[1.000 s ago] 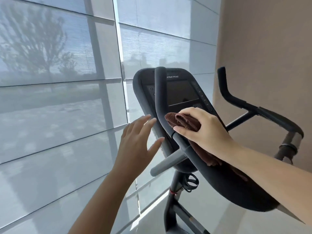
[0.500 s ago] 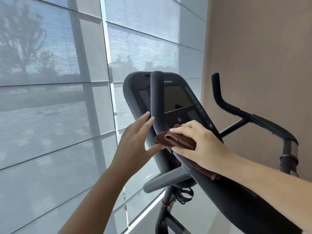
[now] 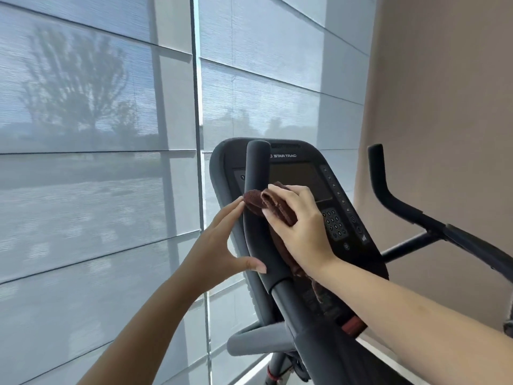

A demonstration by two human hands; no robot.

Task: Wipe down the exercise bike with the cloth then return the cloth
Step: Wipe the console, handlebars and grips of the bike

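Note:
The black exercise bike's left handlebar (image 3: 256,173) rises upright in front of its console (image 3: 299,179). My right hand (image 3: 299,226) presses a dark brown cloth (image 3: 258,202) around the bar, a little below its top end; part of the cloth hangs down under my wrist. To the left of the bar is my left hand (image 3: 219,245), fingers spread, fingertips at the cloth's left edge and thumb touching the bar lower down. The right handlebar (image 3: 388,195) stands free at the right.
A tall window with translucent blinds (image 3: 111,162) fills the left and centre, close behind the console. A beige wall (image 3: 444,107) stands on the right. A grey lower grip (image 3: 258,343) juts out under the console.
My right hand has slid the cloth up the left handlebar, from its lower bend to near the top. My left hand has come in to touch the bar and the cloth.

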